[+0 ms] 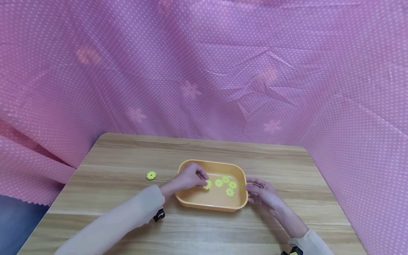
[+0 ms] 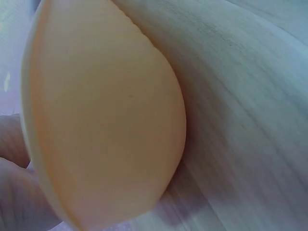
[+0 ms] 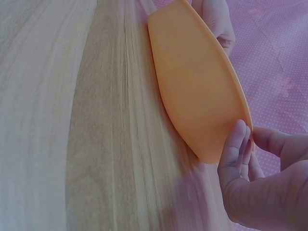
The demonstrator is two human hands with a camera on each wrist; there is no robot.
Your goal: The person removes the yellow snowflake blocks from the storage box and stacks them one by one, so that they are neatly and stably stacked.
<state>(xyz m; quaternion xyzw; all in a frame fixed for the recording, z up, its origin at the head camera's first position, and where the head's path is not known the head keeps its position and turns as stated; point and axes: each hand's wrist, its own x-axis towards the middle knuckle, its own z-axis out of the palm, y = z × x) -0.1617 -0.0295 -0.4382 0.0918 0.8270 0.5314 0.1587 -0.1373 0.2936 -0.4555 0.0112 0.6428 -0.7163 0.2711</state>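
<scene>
A pink dotted cloth (image 1: 204, 71) is hanging behind and around the wood-grain bench (image 1: 127, 156) in front of me. On the bench an orange tray (image 1: 207, 207) with rounded corners is sitting upright, its open top facing the ceiling, seemingly so that its low walls are keeping small things gathered.

At the tray's near-right end the right hand (image 1: 264, 194) is gripping the end wall, fingers bearing on the outside just below the rim; it is probably steadying the tray. The left hand (image 1: 192, 176) is reaching over the opposite end, fingertips down inside, pinching a yellow flower-shaped piece (image 1: 208, 185), apparently because something so thin and flat is easiest to hold by its edge. That piece is lying directly at the fingertips, inside the tray; whether it is touching the floor of it, I cannot tell.

Four matching pieces (image 1: 229, 192) are lying in a close cluster on the tray floor, between the left fingertips and the right hand. A lone piece (image 1: 148, 176) is resting outside, on the bench, to the left of the tray and apart from the left hand.
</scene>
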